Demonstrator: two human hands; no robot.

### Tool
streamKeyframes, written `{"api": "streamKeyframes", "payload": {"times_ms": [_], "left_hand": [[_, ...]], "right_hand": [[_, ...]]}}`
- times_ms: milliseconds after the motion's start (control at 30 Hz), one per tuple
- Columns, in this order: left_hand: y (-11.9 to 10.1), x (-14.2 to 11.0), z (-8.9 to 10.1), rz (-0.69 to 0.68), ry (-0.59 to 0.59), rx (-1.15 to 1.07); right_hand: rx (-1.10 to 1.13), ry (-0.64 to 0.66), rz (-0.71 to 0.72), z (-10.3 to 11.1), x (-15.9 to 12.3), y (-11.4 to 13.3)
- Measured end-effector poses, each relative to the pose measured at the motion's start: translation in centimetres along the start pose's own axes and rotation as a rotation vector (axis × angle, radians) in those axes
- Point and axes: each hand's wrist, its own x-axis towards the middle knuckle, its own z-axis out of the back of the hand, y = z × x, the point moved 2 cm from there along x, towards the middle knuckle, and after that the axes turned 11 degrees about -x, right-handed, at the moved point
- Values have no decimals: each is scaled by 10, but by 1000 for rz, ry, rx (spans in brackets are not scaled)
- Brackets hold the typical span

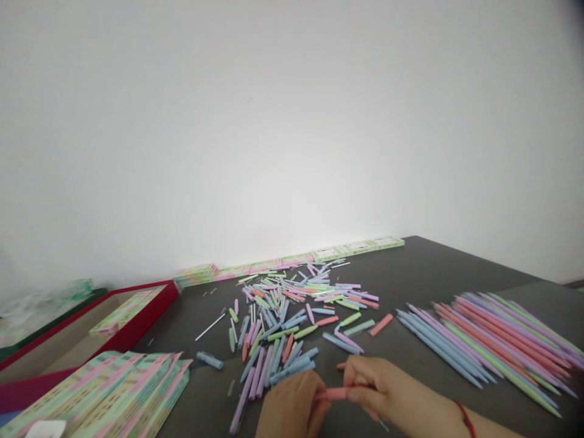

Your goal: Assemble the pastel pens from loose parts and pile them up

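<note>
The fingers of the left hand (294, 403) and right hand (378, 387) grasp opposite ends of a coral pen part (336, 394). Loose pen parts (261, 370) lie beyond the left fingers; pens (502, 342) lie side by side, right of the right fingers.

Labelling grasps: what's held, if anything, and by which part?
A coral pen piece: left hand at its left end, right hand at its right. A coral tip also shows at the right hand; hold unclear.

No text can be read: the print on the pastel boxes (121, 392) is too blurred.
</note>
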Motion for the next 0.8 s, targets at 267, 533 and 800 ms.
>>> {"api": "streamKeyframes", "payload": {"times_ms": [267, 533, 800], "left_hand": [[0, -1, 1, -53, -17, 49], [-2, -1, 3, -77, -7, 56], [8, -2, -15, -204, -220, 49]], "right_hand": [[128, 73, -51, -6, 0, -3], [133, 63, -35, -7, 0, -5], [191, 193, -165, -10, 2, -9]]}}
